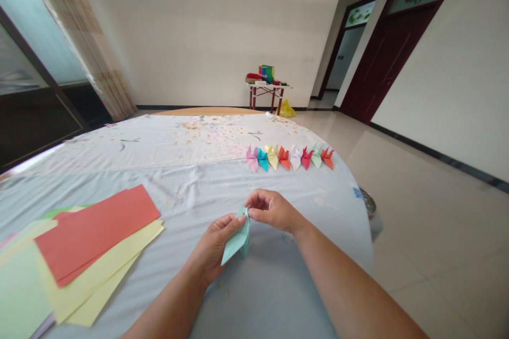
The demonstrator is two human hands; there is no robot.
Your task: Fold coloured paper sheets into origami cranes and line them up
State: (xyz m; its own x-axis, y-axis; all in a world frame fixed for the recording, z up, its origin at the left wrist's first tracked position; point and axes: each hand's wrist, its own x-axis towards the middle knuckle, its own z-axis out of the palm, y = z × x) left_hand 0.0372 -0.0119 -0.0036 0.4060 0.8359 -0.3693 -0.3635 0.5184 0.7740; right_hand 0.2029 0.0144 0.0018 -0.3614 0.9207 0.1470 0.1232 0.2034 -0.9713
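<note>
A light teal origami crane [237, 240] is held above the near middle of the table. My left hand [217, 243] is closed around its body, thumb on top and the other fingers behind it. At its upper tip, my right hand [273, 210] pinches a narrow folded point between thumb and forefinger. Part of the folded paper is hidden by the fingers. Beyond my hands, a row of several finished paper cranes [295, 158] in pink, blue, yellow, orange, white, red and green stands toward the right side of the table.
Loose sheets of coloured paper, with a red sheet [99, 233] uppermost and yellow sheets [107, 286] under it, lie at left. A flowered cloth [191, 180] covers the round table. Against the far wall stands a small side table [268, 86] near a yellow bag [287, 109].
</note>
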